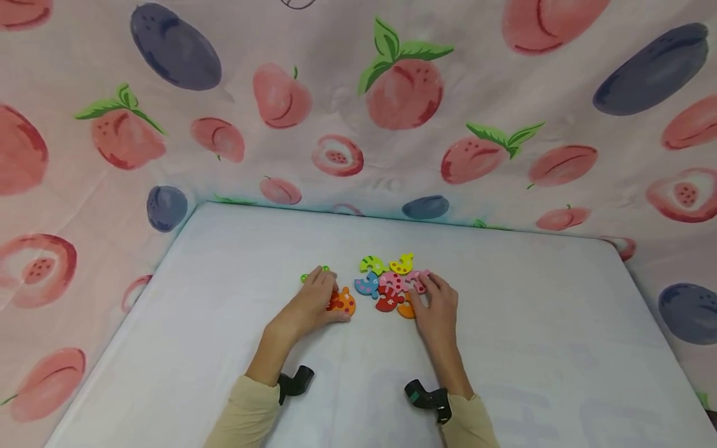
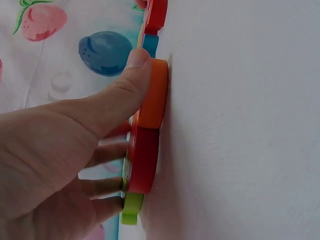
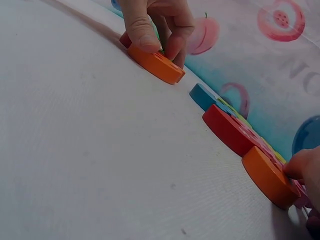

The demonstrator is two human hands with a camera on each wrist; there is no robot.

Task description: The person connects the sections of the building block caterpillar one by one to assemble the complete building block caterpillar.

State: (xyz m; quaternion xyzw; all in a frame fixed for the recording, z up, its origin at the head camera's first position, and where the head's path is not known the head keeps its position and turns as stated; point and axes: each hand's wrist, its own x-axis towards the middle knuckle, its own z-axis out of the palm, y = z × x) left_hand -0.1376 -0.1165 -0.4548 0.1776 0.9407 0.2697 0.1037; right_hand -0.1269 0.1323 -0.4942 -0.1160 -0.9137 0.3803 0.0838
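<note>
My left hand [image 1: 316, 303] lies over a spotted orange puzzle piece [image 1: 350, 303], a red piece [image 2: 145, 165] and a green piece [image 2: 132, 205]. Its thumb touches the orange piece while the other fingers, fairly straight, reach the red and green ones. To the right is a cluster of flat, bright pieces: green [image 1: 368, 264], yellow [image 1: 401, 266], blue [image 1: 365, 287], pink [image 1: 393, 280] and red [image 1: 385, 304]. My right hand [image 1: 439, 311] rests at that cluster's right side, touching another orange piece [image 3: 270, 177] and a pink piece [image 1: 421, 278]. Its fingertips are partly hidden.
All the pieces lie on a white-covered table [image 1: 532, 336]. A fruit-patterned cloth [image 1: 336, 93] hangs behind it and along the sides. Black camera mounts [image 1: 297, 381] sit on both wrists, by the beige sleeves [image 1: 243, 410].
</note>
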